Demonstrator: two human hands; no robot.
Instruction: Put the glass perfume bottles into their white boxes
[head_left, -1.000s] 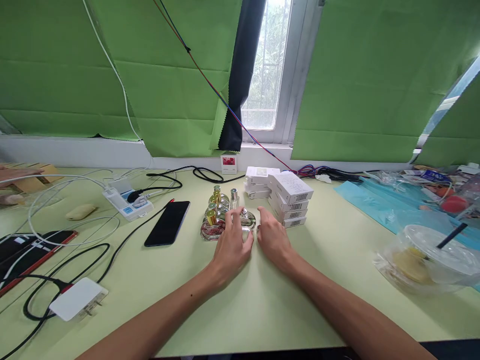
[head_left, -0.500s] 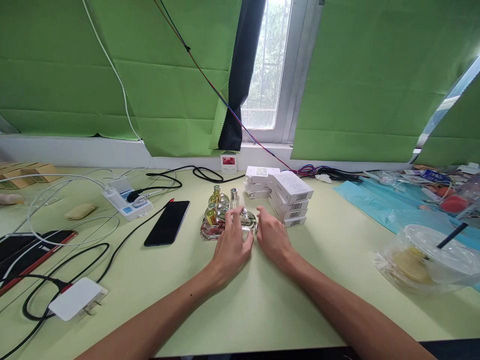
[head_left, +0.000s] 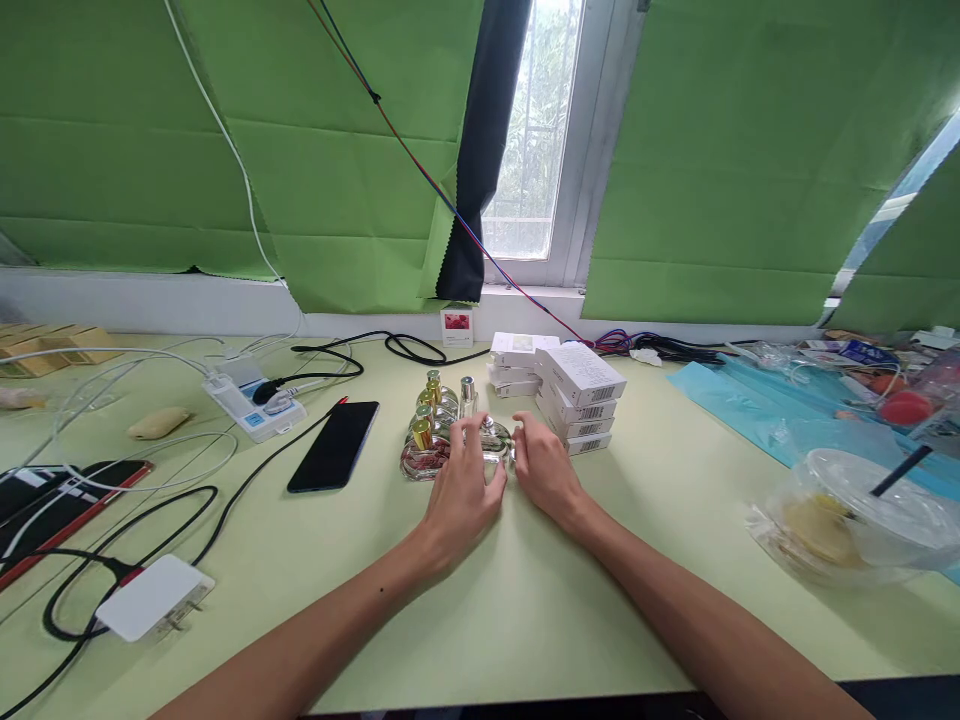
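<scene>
My left hand (head_left: 466, 485) rests at a clear glass bottle (head_left: 491, 440), its thumb and fingers apart around the bottle's left and near side. On the bottle's right, my right hand (head_left: 545, 465) has its fingers bent against or close to the glass; what lies under the fingertips is hidden. Several glass bottles with gold caps (head_left: 423, 434) stand in a row just left of my left hand. A bottle with a silver cap (head_left: 468, 390) stands behind it. Stacked white boxes (head_left: 581, 385) are just behind and right of my right hand, with more white boxes (head_left: 521, 350) farther back.
A black phone (head_left: 334, 447) lies left of the bottles. Farther left are a power strip (head_left: 255, 405), cables, a white charger (head_left: 155, 598) and another phone (head_left: 71, 505). At right are a blue plastic sheet (head_left: 757, 415) and a lidded plastic cup (head_left: 862, 510).
The screen of the phone at the far left now shows bright patches. Both hands and the bottles have hardly moved.
</scene>
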